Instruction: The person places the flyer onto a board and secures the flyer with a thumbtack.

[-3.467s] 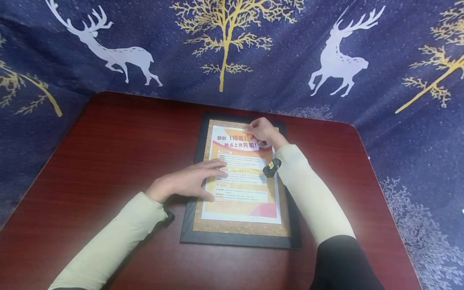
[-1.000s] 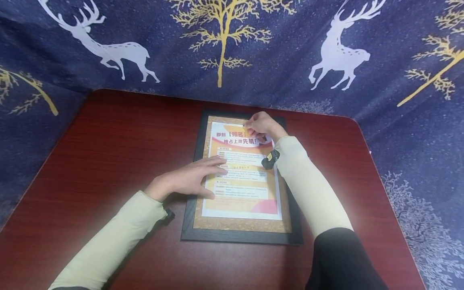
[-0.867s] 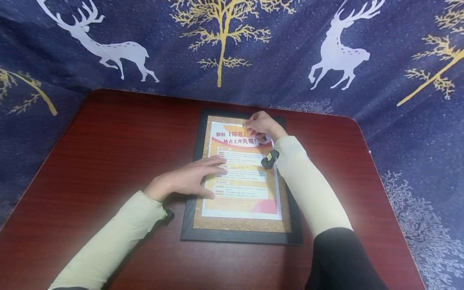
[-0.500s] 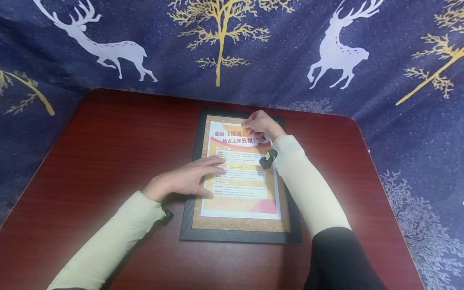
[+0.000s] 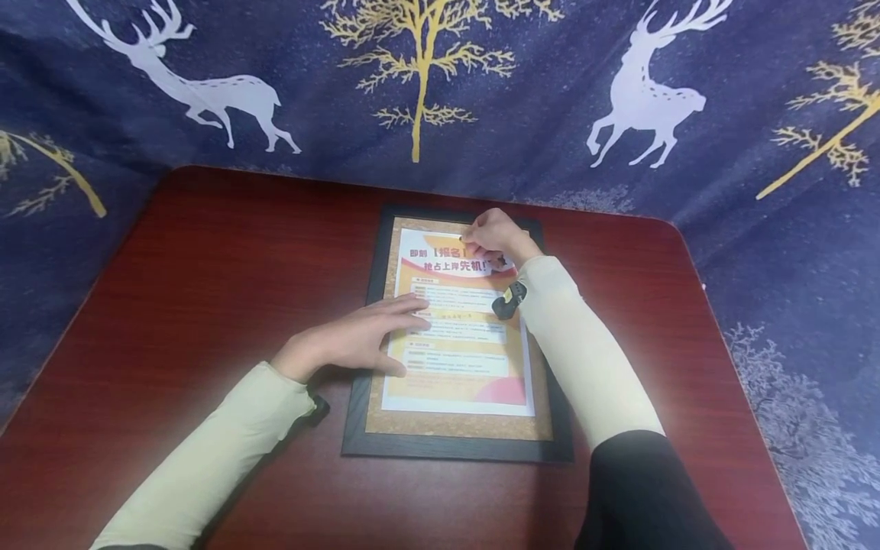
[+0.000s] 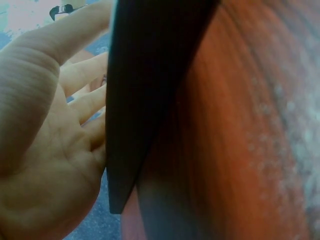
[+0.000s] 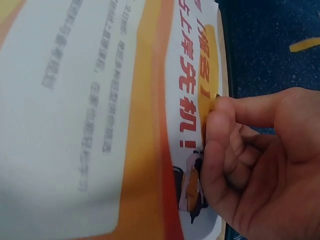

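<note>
A printed poster (image 5: pixel 447 386) in orange, white and pink lies on a cork board (image 5: pixel 454 426) with a black frame (image 5: pixel 447 447). My right hand (image 5: pixel 496 233) is at the poster's top edge, thumb and forefinger pinching a small dark pushpin-like thing (image 7: pixel 218 96). It is mostly hidden by the fingertips. The other fingers of that hand (image 7: pixel 265 155) are curled in. My left hand (image 5: pixel 360 336) rests across the left side of the frame, fingers spread and fairly straight over the poster. In the left wrist view the palm (image 6: pixel 55 155) is beside the frame's dark edge (image 6: pixel 135 100).
The board lies on a reddish-brown table (image 5: pixel 227 275), towards its far edge. Behind the table hangs a dark blue cloth (image 5: pixel 330 92) printed with white deer and golden trees. Both forearms reach in from the near side.
Both hands keep nearly the same places on the board. The head view has shifted slightly since 3.5 s ago. A dark speck now shows at the right fingertips, where it was pale before.
</note>
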`<state>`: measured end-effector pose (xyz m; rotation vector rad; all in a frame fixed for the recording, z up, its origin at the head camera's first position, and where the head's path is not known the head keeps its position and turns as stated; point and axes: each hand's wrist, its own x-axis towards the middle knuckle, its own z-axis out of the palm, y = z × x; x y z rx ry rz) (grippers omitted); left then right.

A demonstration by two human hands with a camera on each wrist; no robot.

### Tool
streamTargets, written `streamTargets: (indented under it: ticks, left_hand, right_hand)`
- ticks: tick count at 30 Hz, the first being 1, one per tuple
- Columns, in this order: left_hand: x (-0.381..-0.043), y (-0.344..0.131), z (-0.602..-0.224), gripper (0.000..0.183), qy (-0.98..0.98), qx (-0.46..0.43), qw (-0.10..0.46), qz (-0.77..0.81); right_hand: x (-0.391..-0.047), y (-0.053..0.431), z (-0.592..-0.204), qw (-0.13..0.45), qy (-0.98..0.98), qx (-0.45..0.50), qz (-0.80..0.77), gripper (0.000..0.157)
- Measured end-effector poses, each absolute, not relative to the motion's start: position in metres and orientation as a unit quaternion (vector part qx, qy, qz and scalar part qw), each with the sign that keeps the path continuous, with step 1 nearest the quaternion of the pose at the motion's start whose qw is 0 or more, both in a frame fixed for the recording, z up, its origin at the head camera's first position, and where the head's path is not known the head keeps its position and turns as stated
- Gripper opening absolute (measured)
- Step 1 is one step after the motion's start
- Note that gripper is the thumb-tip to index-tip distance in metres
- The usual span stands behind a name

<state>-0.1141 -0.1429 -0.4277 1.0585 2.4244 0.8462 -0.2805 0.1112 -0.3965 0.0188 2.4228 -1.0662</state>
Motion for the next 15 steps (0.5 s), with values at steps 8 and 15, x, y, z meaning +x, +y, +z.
streamTargets:
  ticks: [8,15]
  left_hand:
    - [-0.1155,-0.1416,-0.4284,0.076,0.857,0.373,0.189,0.302]
    - [-0.1155,-0.1423,-0.4269,0.076,0.858,0.371,0.191,0.3]
  right_hand:
    - [-0.2824,0.1168,-0.3972,0.255,0.887,-0.01,-0.385,0.016]
    - [-0.2841,0.1174,-0.3999,0.259,0.883,-0.011,-0.39,0.014]
